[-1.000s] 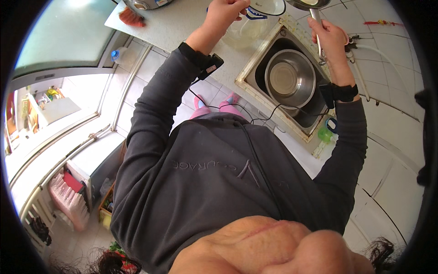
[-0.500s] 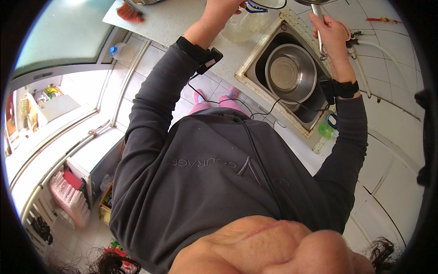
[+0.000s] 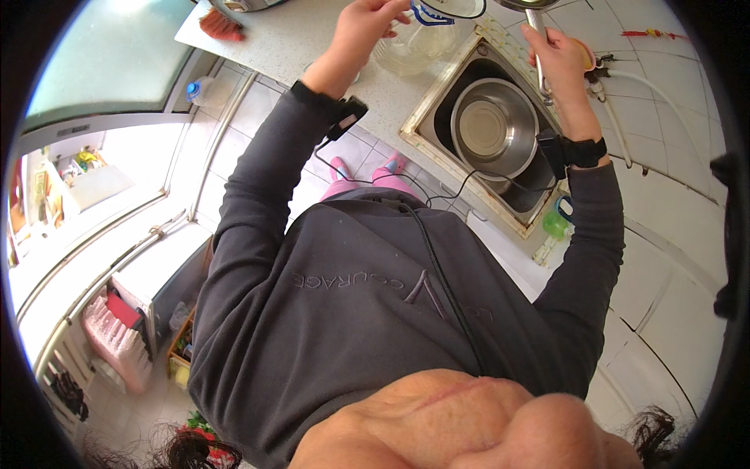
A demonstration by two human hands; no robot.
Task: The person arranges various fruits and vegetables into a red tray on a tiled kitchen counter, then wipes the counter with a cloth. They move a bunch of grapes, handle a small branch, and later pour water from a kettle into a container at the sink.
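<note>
My left hand is over the counter at the top, its fingers slightly apart and the tips just beside the blue handle of a white enamel mug with a dark rim. Nothing shows between those fingers. Just below the mug lies a clear, see-through container, perhaps a bowl. To the right of the mug, my right hand is closed round the long metal handle of a ladle. The ladle's round bowl is partly cut off by the top edge.
A steel basin sits in the sink below my right hand. A tap with a white hose is on the tiled wall. A red brush lies on the counter's left, above a glass window. Green bottle beside the sink.
My left hand has drawn back a little to the left from the mug, so more of the blue handle shows. The ladle's bowl has come slightly further into view.
</note>
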